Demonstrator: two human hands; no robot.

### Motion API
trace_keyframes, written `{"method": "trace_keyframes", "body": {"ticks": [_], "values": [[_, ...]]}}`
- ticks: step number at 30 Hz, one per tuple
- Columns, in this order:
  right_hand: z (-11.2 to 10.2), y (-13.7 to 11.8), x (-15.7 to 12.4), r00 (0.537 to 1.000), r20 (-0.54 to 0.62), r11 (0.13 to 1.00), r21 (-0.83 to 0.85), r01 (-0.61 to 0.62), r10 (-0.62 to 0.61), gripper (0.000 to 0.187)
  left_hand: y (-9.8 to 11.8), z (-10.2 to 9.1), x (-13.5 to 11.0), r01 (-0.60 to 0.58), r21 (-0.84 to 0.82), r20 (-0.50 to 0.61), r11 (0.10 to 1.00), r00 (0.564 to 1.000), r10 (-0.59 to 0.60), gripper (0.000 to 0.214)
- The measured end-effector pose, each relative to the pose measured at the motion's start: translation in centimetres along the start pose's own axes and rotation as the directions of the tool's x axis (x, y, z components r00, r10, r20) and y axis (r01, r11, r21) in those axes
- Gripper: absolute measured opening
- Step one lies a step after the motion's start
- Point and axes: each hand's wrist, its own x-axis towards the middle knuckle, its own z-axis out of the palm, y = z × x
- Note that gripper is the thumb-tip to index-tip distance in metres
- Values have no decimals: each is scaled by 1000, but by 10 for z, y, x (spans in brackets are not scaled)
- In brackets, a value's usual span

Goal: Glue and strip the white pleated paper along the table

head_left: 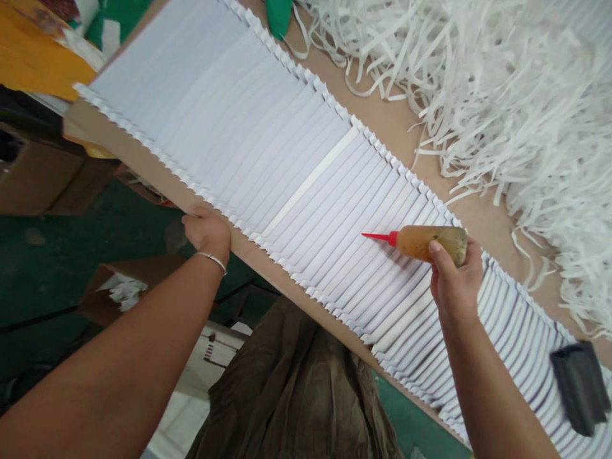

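My right hand (pixel 456 280) is wrapped round a squeeze bottle (pixel 421 243) with amber contents and a thin red nozzle. The bottle is tilted nearly level above a long row of overlapping white paper sheets (pixel 306 153), its nozzle pointing left. Whether the tip touches the paper I cannot tell. One cream strip (pixel 310 182) crosses the row left of the nozzle. At the near edge of the brown board (pixel 248 248), my left hand (pixel 208 231) is closed on the rim with its fingers curled and partly hidden.
A large heap of loose white strips (pixel 459 83) covers the board's far side. On the sheets at lower right lies a black block-like object (pixel 581 389). Cardboard boxes (pixel 48 172) stand below at left, one open box (pixel 109 287) holding white scraps. Yellow material (pixel 38 51) lies upper left.
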Motion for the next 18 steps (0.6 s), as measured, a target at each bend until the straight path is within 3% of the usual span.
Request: {"method": "trace_keyframes", "body": {"ticks": [12,18], "values": [[-1,4,-95,985,161,958,-285,-17,65,65,8,-8,-10,26,-52,9,998,1000,-26,45],[-2,5,-120,960,278,925,-354,140,-39,67,10,-9,-11,36,-60,25,998,999,-35,44]]}}
